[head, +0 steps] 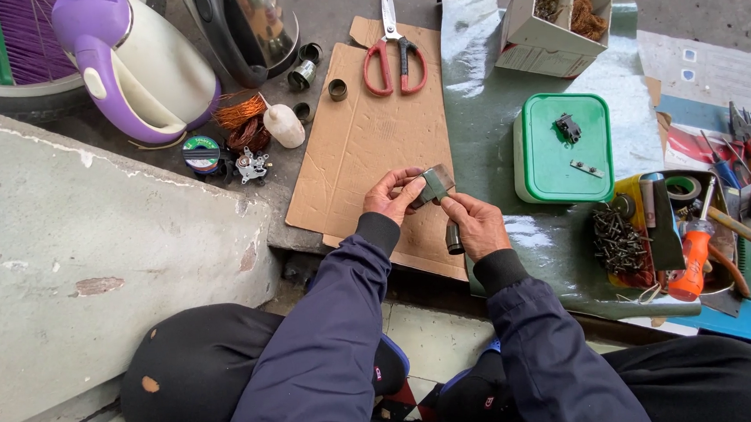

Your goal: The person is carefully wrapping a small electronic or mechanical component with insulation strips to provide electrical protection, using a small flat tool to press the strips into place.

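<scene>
I see the small grey-green metal piece [435, 183] pinched between my left hand [392, 195] and right hand [476, 222], held over the cardboard sheet [363, 142]. The right hand also curls around a dark cylinder [454, 238]. My worry: the two-hand pinch looks light, so the piece could slip off the cardboard's edge. The red scissors [394, 58] lie at twelve o'clock, the green box [563, 147] at three.
</scene>
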